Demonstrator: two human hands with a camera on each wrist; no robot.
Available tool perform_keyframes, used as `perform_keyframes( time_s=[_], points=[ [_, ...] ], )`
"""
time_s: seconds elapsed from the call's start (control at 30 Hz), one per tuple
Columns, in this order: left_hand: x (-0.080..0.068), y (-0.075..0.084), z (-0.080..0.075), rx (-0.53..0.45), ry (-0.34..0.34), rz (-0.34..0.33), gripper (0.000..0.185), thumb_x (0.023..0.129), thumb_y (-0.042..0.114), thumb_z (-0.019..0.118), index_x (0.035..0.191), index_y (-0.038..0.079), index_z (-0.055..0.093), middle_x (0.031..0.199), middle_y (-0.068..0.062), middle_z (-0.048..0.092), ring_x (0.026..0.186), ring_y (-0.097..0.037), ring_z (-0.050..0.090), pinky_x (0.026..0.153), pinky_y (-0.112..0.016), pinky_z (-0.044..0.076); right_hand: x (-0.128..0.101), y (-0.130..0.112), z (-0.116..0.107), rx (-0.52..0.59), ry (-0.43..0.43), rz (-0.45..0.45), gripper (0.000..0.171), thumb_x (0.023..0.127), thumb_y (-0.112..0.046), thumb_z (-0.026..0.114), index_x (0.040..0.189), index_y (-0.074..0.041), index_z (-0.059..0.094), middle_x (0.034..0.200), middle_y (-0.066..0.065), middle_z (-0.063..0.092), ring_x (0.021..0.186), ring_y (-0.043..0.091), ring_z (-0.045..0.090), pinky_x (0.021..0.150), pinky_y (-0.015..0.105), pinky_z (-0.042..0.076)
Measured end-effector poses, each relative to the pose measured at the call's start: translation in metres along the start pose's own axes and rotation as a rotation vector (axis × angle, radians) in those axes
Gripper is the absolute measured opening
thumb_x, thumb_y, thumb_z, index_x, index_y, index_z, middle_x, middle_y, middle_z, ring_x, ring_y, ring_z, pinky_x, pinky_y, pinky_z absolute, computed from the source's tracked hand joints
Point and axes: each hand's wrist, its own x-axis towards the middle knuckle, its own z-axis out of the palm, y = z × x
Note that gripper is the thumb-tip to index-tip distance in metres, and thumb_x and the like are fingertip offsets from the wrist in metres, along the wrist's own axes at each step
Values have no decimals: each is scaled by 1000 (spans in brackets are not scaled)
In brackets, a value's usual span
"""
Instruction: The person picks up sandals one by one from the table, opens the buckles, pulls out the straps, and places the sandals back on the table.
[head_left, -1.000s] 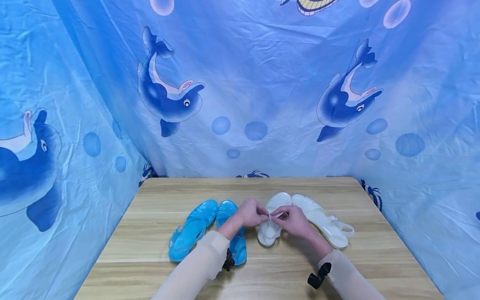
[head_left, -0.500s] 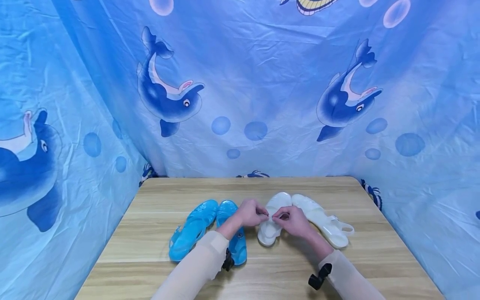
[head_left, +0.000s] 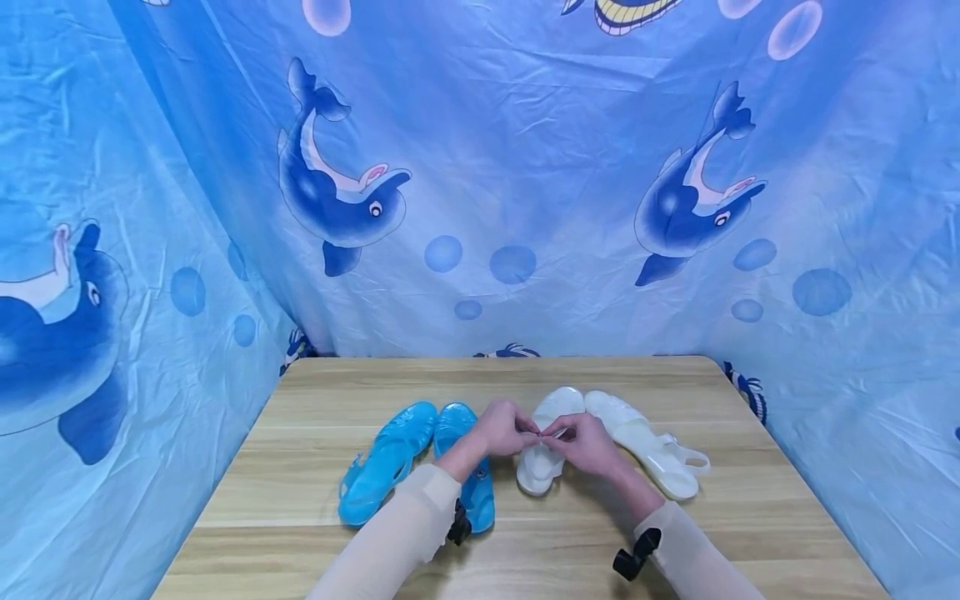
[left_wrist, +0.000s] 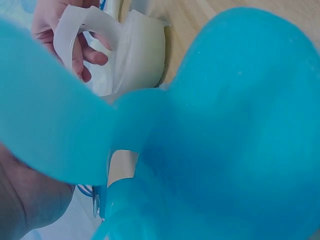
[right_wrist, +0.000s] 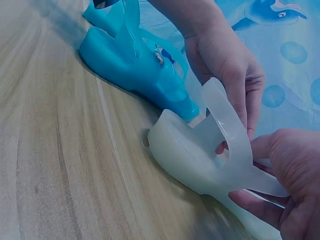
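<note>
A white jelly sandal (head_left: 534,482) stands sole down between my hands, toe pointing away. My left hand (head_left: 501,428) pinches its ankle strap (right_wrist: 227,117) from the left. From the right, my right hand (head_left: 590,443) pinches the strap too, and the two sets of fingertips meet over the middle of the sandal. The right wrist view has my right hand's fingers at the strap's base, with my left hand's fingertips partly hidden behind the strap. What small part sits between the fingertips I cannot tell.
To the right lies the other white sandal (head_left: 660,462), its strap (head_left: 692,457) loose. Two blue sandals stand on the left; one blue sandal (head_left: 476,500) is under my left forearm, the other blue sandal (head_left: 378,475) beside it. All rest on a wooden table (head_left: 300,550) before a dolphin-print curtain (head_left: 480,192).
My right hand's fingertips draw slightly away from the left ones half a second ago, then come back to meet them now. The sandals keep their places.
</note>
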Motion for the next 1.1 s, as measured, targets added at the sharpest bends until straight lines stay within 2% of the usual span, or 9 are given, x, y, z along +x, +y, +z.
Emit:
perform_keyframes(
  time_s=[0.2,0.43,0.53,0.7,0.83,0.97,1.1],
  points=[
    [0,1,0,-4,-7,-2,12,97,23,80,102,15,86,97,0,84,75,-5,65,65,-21,54,-2,0,-1,-20,9,10,5,95,-18,81,91,-16,83,94,1,82,79,6,74,72,21,58],
    [1,3,4,35,12,-15,11,96,25,80,100,16,86,98,2,83,83,-4,67,71,-22,57,-5,4,1,-11,14,-51,3,95,-14,80,93,-12,81,97,6,81,76,7,74,68,23,59],
    [1,6,5,44,20,-36,11,95,26,81,99,17,87,98,3,83,86,-6,70,74,-23,59,-5,5,2,-1,20,-53,7,95,-16,81,96,-10,81,101,6,81,76,7,74,67,23,60],
    [1,8,6,24,17,-82,10,95,25,81,99,18,87,100,2,83,90,-8,71,77,-25,60,-6,6,4,-5,14,-23,7,95,-18,82,94,-11,83,95,3,82,76,5,74,69,22,59],
    [2,6,6,48,23,-55,10,94,23,80,98,17,87,100,1,84,91,-9,70,75,-24,59,-9,7,5,-13,10,-15,5,95,-16,81,93,-13,83,91,1,82,79,6,74,72,22,59],
    [2,2,4,57,42,-10,9,92,18,80,96,13,87,96,-1,84,84,-8,69,71,-23,57,-12,7,5,4,2,1,6,95,-16,81,93,-11,82,92,1,81,84,9,76,75,22,59],
    [3,-2,2,35,40,-10,8,93,20,82,96,14,87,94,0,84,80,-6,67,69,-22,56,-11,5,3,22,3,12,6,94,-15,81,95,-9,81,96,4,81,83,12,77,74,22,60]
  ],
)
